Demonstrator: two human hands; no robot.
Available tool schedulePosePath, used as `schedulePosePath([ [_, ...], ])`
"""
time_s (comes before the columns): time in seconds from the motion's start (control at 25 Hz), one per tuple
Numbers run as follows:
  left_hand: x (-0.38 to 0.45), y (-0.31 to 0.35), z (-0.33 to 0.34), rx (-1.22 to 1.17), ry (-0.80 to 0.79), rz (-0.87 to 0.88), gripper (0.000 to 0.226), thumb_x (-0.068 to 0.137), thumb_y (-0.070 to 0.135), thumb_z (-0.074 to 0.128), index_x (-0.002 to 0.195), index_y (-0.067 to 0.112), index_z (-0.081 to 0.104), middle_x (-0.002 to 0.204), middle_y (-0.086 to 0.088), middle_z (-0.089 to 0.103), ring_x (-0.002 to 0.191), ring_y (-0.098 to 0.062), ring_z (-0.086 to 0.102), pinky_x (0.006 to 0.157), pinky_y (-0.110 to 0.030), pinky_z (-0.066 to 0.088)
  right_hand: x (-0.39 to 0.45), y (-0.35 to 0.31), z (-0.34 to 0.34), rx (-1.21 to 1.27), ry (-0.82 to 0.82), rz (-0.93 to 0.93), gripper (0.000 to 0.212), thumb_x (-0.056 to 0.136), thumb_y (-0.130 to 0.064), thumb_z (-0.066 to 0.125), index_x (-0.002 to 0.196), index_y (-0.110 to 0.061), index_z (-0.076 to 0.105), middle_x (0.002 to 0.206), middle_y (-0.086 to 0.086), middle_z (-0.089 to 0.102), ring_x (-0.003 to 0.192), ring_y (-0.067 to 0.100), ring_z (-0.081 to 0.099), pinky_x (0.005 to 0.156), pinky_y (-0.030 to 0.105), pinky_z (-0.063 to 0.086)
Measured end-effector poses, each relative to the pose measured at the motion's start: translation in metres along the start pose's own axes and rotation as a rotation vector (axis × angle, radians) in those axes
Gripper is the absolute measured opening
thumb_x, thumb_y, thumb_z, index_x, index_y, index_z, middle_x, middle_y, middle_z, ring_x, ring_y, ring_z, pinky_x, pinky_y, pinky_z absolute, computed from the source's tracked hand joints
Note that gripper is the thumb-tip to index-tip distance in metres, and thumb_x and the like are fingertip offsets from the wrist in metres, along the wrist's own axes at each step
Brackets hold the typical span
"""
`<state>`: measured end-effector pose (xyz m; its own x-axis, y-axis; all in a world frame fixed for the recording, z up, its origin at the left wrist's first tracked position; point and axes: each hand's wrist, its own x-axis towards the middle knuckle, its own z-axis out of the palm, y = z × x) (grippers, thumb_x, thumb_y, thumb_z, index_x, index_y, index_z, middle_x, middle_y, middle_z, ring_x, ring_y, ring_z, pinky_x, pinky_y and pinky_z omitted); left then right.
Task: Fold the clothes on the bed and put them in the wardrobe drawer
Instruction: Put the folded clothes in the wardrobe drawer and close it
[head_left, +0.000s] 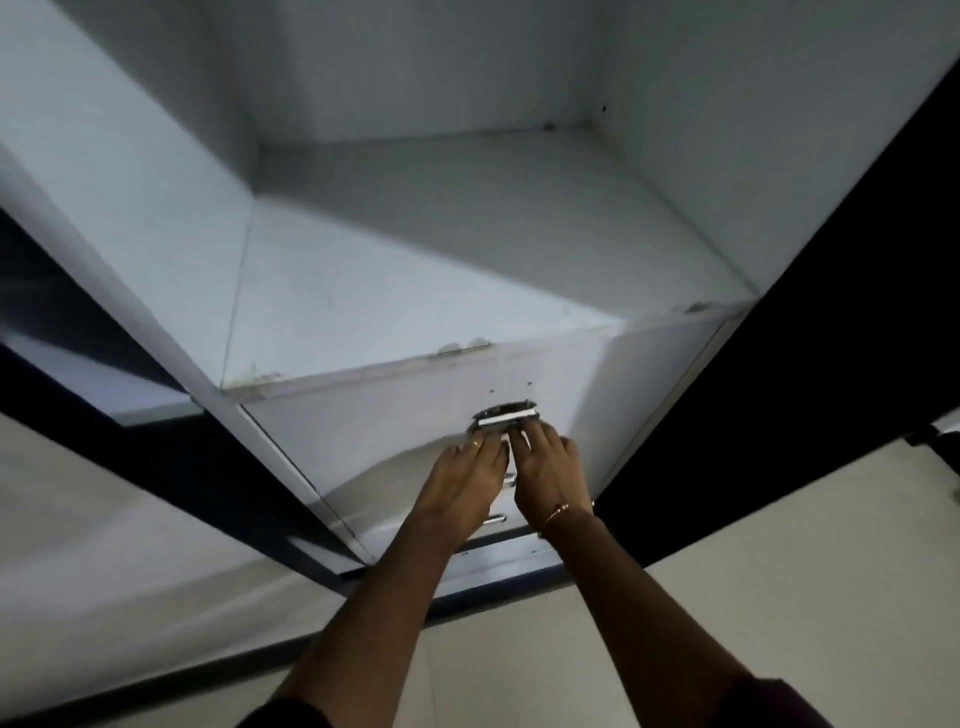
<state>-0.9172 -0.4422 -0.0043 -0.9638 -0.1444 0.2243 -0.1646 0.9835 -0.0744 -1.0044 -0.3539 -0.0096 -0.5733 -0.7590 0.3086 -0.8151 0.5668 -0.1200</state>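
I look down into an open white wardrobe. Below its bare shelf (415, 270) is a stack of white drawers, and the top drawer front (374, 426) is closed. My left hand (462, 478) and my right hand (545, 467) lie side by side on that drawer front, fingers extended, fingertips just under its metal handle (506, 413). The fingers look straight, touching the panel rather than wrapped round the handle. Two lower drawer handles (496, 519) peek out between my wrists. No clothes are in view.
Dark wardrobe doors stand open on both sides, the left door (130, 415) and the right door (831, 338). Pale floor tiles (779, 597) lie below. The wardrobe's white side walls rise left and right of the shelf.
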Motion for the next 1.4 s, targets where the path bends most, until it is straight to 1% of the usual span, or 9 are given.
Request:
schedulePosePath([
  [0.36, -0.002, 0.020, 0.050, 0.276, 0.016, -0.160, 0.062, 0.054, 0.038, 0.076, 0.110, 0.016, 0.059, 0.108, -0.002, 0.063, 0.103, -0.019, 0.058, 0.076, -0.030, 0.046, 0.000, 0.011, 0.046, -0.052, 0.176, -0.014, 0.044, 0.050, -0.011, 0.073, 0.093, -0.017, 0.066, 0.092, 0.006, 0.062, 0.080, 0.029, 0.058, 0.068, 0.036, 0.046],
  [0.52, 0.002, 0.026, 0.047, 0.311, 0.093, -0.218, 0.057, 0.053, 0.044, 0.079, 0.103, 0.020, 0.066, 0.102, 0.002, 0.068, 0.106, -0.018, 0.061, 0.083, -0.033, 0.049, 0.000, 0.006, 0.047, 0.020, 0.308, 0.031, 0.014, 0.071, -0.021, 0.056, 0.082, -0.019, 0.064, 0.086, -0.001, 0.064, 0.087, 0.025, 0.059, 0.076, 0.030, 0.035],
  [0.68, -0.007, 0.029, 0.037, 0.340, 0.139, -0.226, 0.055, 0.052, 0.029, 0.083, 0.102, 0.011, 0.066, 0.102, -0.006, 0.070, 0.125, -0.025, 0.051, 0.106, -0.057, 0.025, -0.008, 0.005, 0.047, 0.014, 0.364, 0.009, 0.021, 0.076, -0.016, 0.049, 0.092, -0.010, 0.062, 0.075, 0.002, 0.069, 0.092, 0.028, 0.066, 0.078, 0.031, 0.045],
  [0.76, -0.007, 0.031, 0.025, 0.365, 0.134, -0.256, 0.057, 0.051, 0.025, 0.082, 0.104, 0.009, 0.067, 0.101, -0.007, 0.069, 0.120, -0.023, 0.055, 0.108, -0.055, 0.025, -0.004, 0.004, 0.040, -0.001, 0.349, 0.006, 0.052, 0.065, -0.005, 0.066, 0.117, -0.002, 0.058, 0.066, 0.005, 0.067, 0.076, 0.029, 0.066, 0.070, 0.029, 0.052],
  [0.84, -0.004, 0.030, 0.014, 0.354, 0.135, -0.299, 0.075, 0.064, 0.022, 0.075, 0.132, -0.001, 0.049, 0.116, -0.010, 0.063, 0.123, -0.022, 0.051, 0.114, -0.048, 0.012, 0.001, 0.001, 0.028, -0.070, 0.309, 0.017, 0.074, 0.054, -0.001, 0.074, 0.125, 0.002, 0.055, 0.055, 0.004, 0.063, 0.062, 0.025, 0.062, 0.062, 0.027, 0.051],
  [0.96, 0.001, 0.031, 0.010, 0.259, 0.053, -0.284, 0.078, 0.089, 0.019, 0.050, 0.147, -0.005, 0.004, 0.135, -0.013, 0.047, 0.130, -0.027, 0.035, 0.110, -0.042, -0.018, -0.002, -0.005, 0.013, -0.084, 0.099, 0.026, 0.075, 0.080, -0.006, 0.057, 0.146, -0.002, 0.023, 0.084, 0.009, 0.069, 0.090, 0.028, 0.059, 0.075, 0.031, 0.045],
  [1.04, -0.002, 0.034, 0.008, 0.278, 0.040, -0.254, 0.076, 0.089, 0.019, 0.049, 0.147, -0.004, 0.005, 0.126, -0.011, 0.053, 0.125, -0.029, 0.038, 0.112, -0.043, -0.016, -0.011, -0.004, 0.014, -0.005, 0.045, 0.040, 0.071, 0.091, -0.006, 0.039, 0.149, -0.010, -0.003, 0.108, 0.012, 0.065, 0.108, 0.030, 0.050, 0.084, 0.033, 0.040],
  [1.24, -0.025, 0.060, 0.000, 0.231, 0.070, -0.200, 0.089, 0.086, 0.024, 0.058, 0.148, 0.001, -0.002, 0.124, -0.008, 0.056, 0.122, -0.028, 0.041, 0.111, -0.048, -0.016, -0.047, -0.006, 0.003, -0.039, 0.079, 0.094, 0.067, 0.097, -0.010, 0.035, 0.149, -0.009, -0.007, 0.116, 0.013, 0.062, 0.109, 0.029, 0.049, 0.093, 0.032, 0.037],
  [1.4, -0.075, 0.103, 0.014, 0.089, 0.132, -0.120, 0.073, 0.085, 0.011, 0.058, 0.147, 0.004, 0.021, 0.126, -0.007, 0.056, 0.129, -0.024, 0.038, 0.111, -0.043, -0.020, -0.114, -0.005, 0.000, 0.042, 0.075, 0.120, 0.073, 0.096, -0.013, 0.036, 0.142, -0.014, -0.021, 0.119, 0.008, 0.061, 0.109, 0.027, 0.047, 0.091, 0.030, 0.037],
])
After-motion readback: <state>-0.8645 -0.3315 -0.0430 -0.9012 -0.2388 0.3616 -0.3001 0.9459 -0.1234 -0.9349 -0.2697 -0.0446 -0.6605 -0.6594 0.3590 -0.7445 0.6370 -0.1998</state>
